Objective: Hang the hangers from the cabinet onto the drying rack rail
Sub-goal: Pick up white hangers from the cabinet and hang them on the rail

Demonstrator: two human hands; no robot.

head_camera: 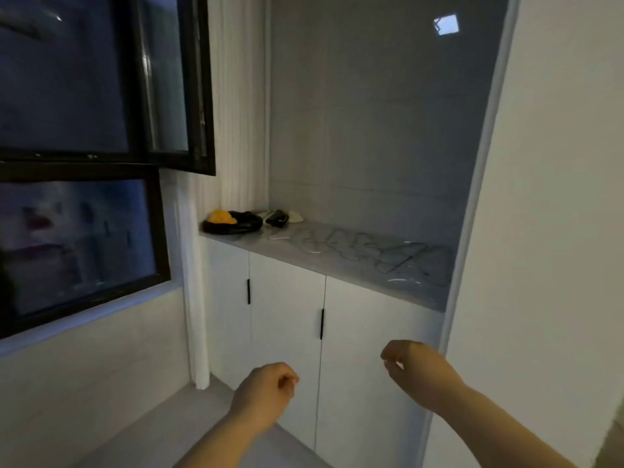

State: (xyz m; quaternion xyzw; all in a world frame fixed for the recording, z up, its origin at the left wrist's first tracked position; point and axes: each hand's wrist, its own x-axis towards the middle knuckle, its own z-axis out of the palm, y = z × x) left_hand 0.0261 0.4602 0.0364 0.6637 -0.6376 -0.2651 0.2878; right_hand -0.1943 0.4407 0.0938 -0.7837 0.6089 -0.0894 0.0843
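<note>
The head view looks down at a white cabinet [368, 336] set in a wall recess, its doors closed and its grey worktop [324, 261] running back into the niche. The hangers [364, 248] lie flat on top of the cabinet, towards its right half: thin, pale wire shapes overlapping in a loose row (how many is hard to tell in the dim light). At the cabinet's far left corner sit a black dish holding something yellow [233, 221] and a few small dark and pale items [280, 217]. A dark window [74, 96] stands to the left of the cabinet. Both hands hover in front of the cabinet doors, below the worktop and well apart from the hangers. The left hand [266, 390] has its fingers [287, 383] loosely curled on nothing; the right hand [417, 369] is likewise empty, fingers [391, 356] slackly bent with thumb and forefinger near each other. The drying rack rail is not in view. The step in hand looks like the first reach. It would go best by raising a hand over the cabinet's front edge, uncurling the fingers, and lifting the nearest hanger by its hook. Since the wires overlap, drawing one up slowly should keep its neighbours from snagging and sliding off the cabinet.
</note>
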